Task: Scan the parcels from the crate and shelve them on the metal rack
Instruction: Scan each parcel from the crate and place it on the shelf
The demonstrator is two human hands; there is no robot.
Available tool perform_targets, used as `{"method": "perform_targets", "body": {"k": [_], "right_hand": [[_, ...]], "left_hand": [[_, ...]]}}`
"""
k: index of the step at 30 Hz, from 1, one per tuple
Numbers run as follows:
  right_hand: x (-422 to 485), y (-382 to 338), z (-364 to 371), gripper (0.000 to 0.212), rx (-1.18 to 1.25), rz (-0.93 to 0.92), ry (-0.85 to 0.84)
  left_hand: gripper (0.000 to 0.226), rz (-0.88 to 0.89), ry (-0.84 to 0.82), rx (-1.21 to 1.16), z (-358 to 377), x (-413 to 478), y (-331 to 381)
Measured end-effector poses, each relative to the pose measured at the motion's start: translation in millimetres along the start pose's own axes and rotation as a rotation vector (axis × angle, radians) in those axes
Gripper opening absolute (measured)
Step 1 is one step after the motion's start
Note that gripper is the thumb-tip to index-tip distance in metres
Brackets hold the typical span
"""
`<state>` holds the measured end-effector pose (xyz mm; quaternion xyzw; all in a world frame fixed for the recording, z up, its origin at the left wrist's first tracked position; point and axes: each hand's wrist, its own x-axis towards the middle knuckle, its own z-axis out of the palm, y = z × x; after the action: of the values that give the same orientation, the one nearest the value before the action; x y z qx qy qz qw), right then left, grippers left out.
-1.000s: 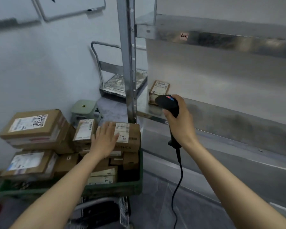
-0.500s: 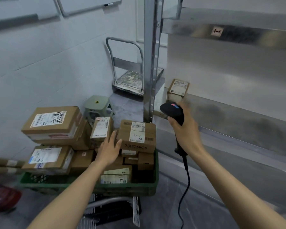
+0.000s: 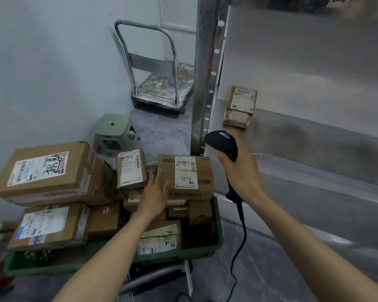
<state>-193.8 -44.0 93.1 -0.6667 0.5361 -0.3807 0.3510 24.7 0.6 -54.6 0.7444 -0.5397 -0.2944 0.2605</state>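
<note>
Parcel A34 — sitting topmost in the green crate. Left hand is touching its left side, fingers straight, nothing gripped. Right hand is clutching the scanner. Advisable — keeping the label upward while aiming, then shelving on the metal rack.

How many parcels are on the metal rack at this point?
1. A small labelled parcel lies at the left end of the rack's shelf, near the upright post. The upper shelf hides its top from view, so others may be hidden.
</note>
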Motion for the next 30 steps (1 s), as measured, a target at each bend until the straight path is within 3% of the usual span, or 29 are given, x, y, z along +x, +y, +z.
{"method": "perform_targets", "body": {"k": [11, 18, 30], "right_hand": [[15, 26, 3, 0.047, 0.059, 0.03, -0.045], [17, 45, -2, 0.047, 0.086, 0.046, -0.061], [18, 55, 1, 0.049, 0.06, 0.035, -0.07]], "left_hand": [[0.068, -0.158, -0.024, -0.217, 19, 28, -6], [0.073, -0.224, 0.01, -0.174, 24, 35, -12], [0.085, -0.19, 0.001, -0.085, 25, 34, -13]]}}
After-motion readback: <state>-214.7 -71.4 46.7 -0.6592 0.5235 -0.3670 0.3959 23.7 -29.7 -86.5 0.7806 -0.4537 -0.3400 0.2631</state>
